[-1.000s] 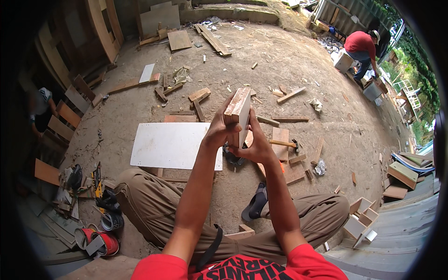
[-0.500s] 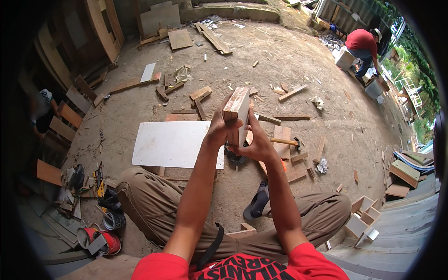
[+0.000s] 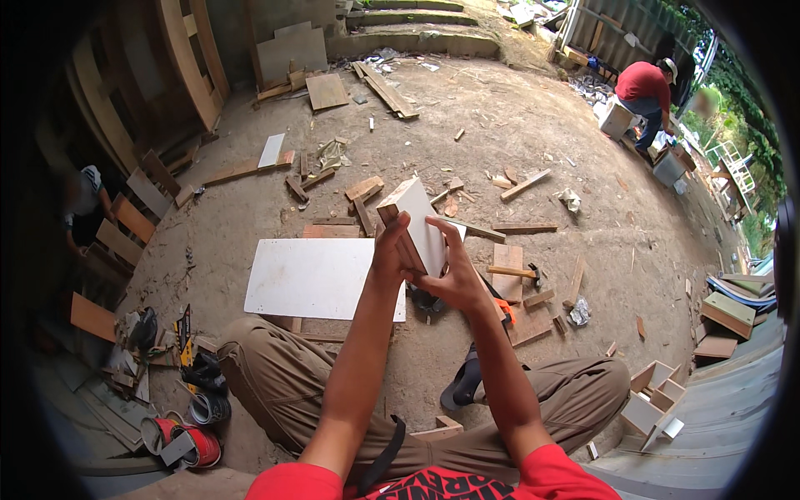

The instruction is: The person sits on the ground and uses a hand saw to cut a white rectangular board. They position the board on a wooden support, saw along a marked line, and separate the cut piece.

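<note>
A small stack of white-faced wooden boards is held up in front of me, its layered brown edges turned to the left. My left hand closes round the edge side, and my right hand has its fingers pressed against the white face. On the ground behind and left of my forearms lies a large white panel. A hammer with a wooden handle rests on a brown board to the right of my hands. A dark shoe shows between my legs.
Wood offcuts lie scattered over the dirt ground. Red paint cans and a yellow-and-black tool are at my left. A small white wooden frame stands right. One person in red bends far right; another is far left.
The board stack has tipped and turned, so its white face shows more and its edges less. Both hands still grip it, and my right fingers have shifted on the face.
</note>
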The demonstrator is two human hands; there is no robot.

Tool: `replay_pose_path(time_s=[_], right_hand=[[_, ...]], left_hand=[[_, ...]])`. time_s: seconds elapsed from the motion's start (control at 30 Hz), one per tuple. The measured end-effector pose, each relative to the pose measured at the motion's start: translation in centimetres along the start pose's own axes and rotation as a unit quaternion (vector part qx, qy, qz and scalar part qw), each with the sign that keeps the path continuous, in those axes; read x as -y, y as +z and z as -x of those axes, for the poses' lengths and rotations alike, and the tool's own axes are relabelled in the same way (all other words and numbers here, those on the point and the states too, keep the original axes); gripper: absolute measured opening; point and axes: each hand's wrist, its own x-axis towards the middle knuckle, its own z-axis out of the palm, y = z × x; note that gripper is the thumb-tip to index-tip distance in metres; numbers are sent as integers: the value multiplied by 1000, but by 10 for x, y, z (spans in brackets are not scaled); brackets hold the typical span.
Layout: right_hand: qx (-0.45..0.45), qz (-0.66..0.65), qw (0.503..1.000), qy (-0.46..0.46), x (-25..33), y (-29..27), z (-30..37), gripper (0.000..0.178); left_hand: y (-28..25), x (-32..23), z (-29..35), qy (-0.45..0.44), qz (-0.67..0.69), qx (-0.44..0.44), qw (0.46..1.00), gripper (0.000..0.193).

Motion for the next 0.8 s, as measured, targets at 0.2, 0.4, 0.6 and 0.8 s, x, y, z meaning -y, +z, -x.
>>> replay_pose_path(time_s=[0.2,0.4,0.6,0.8], right_hand=[[7,19,1000,6,-1,-5,0,94],[-18,116,992,-37,-1,-9,1,95],[-27,248,956,-157,8,-5,1,85],[-59,248,950,-179,-2,4,2,60]], left_hand=[[3,0,2,-15,7,28,999,51],[7,0,1,-26,-5,16,1000,53],[-1,-13,-11,39,1,-43,998,56],[10,-19,-12,34,-50,-110,992,35]])
